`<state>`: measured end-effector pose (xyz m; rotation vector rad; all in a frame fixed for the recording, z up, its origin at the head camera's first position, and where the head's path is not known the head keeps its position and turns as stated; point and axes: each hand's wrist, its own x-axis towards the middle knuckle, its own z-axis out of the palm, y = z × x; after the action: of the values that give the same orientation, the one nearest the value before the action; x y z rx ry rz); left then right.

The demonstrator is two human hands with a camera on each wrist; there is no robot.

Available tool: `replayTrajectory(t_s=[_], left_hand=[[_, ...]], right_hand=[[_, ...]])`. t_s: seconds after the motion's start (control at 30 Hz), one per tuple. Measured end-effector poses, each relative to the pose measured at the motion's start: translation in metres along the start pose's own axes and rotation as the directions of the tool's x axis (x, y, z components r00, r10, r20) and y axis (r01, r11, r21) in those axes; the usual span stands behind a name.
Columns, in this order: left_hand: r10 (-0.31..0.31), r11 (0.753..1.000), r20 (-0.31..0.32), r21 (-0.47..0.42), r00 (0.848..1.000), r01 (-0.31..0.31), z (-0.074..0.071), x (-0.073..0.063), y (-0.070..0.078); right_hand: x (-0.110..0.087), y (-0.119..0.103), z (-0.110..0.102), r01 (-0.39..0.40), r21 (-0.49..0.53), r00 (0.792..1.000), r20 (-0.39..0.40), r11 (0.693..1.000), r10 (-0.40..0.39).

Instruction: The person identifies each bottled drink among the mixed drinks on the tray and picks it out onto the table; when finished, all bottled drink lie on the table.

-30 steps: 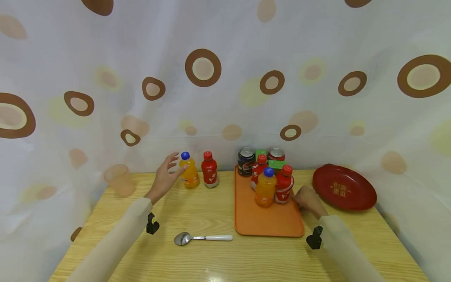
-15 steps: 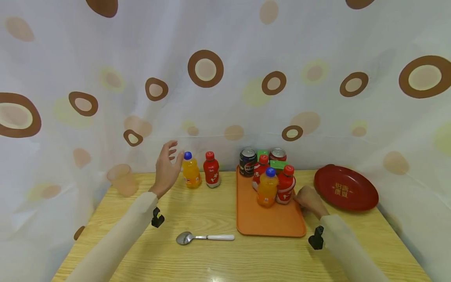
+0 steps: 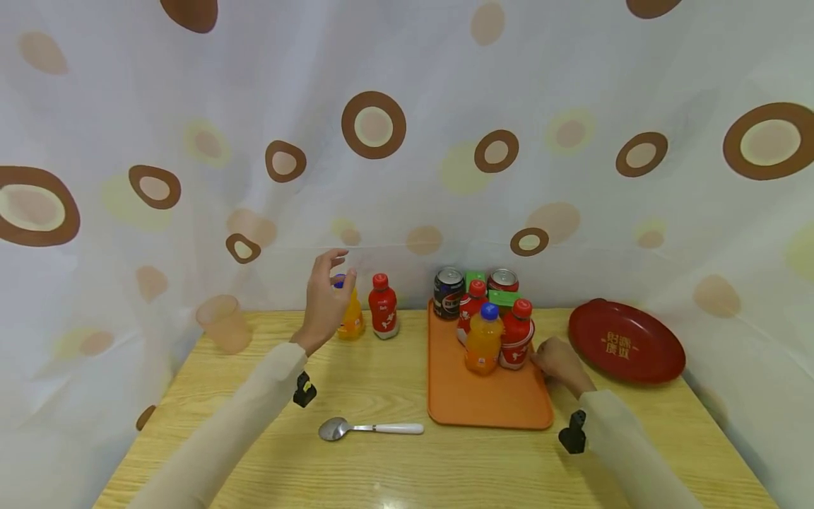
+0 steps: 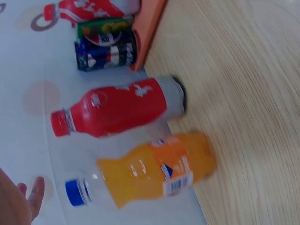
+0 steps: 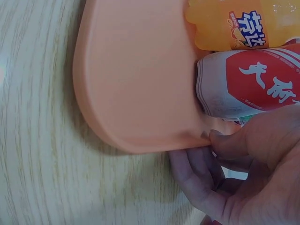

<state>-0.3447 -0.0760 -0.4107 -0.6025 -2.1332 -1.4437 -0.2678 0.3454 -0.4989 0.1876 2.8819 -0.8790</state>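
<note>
My left hand (image 3: 326, 300) is raised with fingers parted and thumb out, overlapping the upper part of an orange soda bottle (image 3: 352, 324) in the head view. From the left wrist, its fingers (image 4: 35, 197) show beside the bottle's blue cap (image 4: 76, 192), with a gap between. A red-labelled bottle (image 3: 384, 311) stands just right of that soda. At the orange tray (image 3: 490, 406), my right hand (image 3: 559, 360) pinches the right rim, thumb on top and fingers against the outside and underneath. Close to this thumb, on the tray, stands another red-labelled bottle (image 5: 258, 84).
Also on the tray are an orange soda (image 3: 484, 346), a second red bottle (image 3: 469, 311), a dark can (image 3: 448, 293), a red can (image 3: 503, 280) and green boxes (image 3: 504, 297). A spoon (image 3: 372, 428), a cup (image 3: 225, 325) and a red plate (image 3: 626, 346) lie around it.
My left hand has risen from beside the orange soda bottle and shifted right, so it now covers the bottle's upper part in view. The right hand stays at the tray's rim.
</note>
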Motion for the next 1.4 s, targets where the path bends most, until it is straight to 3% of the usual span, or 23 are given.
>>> replayTrajectory(t_s=[0.23, 0.37, 0.47, 0.7, 0.83, 0.93, 1.2, 1.4], left_hand=[[0.055, 0.994, 0.000, -0.099, 0.998, -0.055, 0.025, -0.002, 0.009], [0.115, 0.985, 0.017, -0.128, 0.993, -0.112, 0.041, -0.010, 0.016], [0.126, 0.985, 0.049, -0.127, 0.991, -0.119, 0.053, -0.020, 0.020], [0.027, 0.983, 0.135, -0.183, 0.990, -0.002, 0.078, -0.037, 0.022], [-0.047, 0.969, 0.183, -0.232, 0.982, 0.089, 0.093, -0.046, 0.024], [-0.068, 0.955, 0.240, -0.265, 0.968, 0.133, 0.104, -0.052, 0.027], [-0.088, 0.939, 0.370, -0.280, 0.925, 0.201, 0.130, -0.061, 0.025], [-0.172, 0.922, 0.410, -0.253, 0.896, 0.293, 0.148, -0.069, 0.026]], right_hand=[[-0.002, -0.004, 0.001, -0.042, 0.036, 0.999, 0.017, 0.998, 0.042], [-0.004, -0.007, 0.000, -0.063, 0.045, 0.998, 0.026, 0.997, 0.062], [-0.005, -0.008, 0.000, -0.060, 0.027, 0.998, 0.023, 0.998, 0.060], [-0.004, -0.006, 0.001, -0.035, -0.021, 0.999, -0.002, 0.999, 0.035], [-0.004, -0.007, -0.002, -0.066, 0.034, 0.998, 0.023, 0.997, 0.065], [-0.005, -0.006, -0.004, -0.098, 0.086, 0.995, 0.043, 0.992, 0.094], [-0.006, -0.001, -0.002, -0.090, 0.050, 0.996, 0.035, 0.995, 0.088], [-0.004, -0.005, -0.003, -0.104, 0.081, 0.994, 0.050, 0.991, 0.100]])
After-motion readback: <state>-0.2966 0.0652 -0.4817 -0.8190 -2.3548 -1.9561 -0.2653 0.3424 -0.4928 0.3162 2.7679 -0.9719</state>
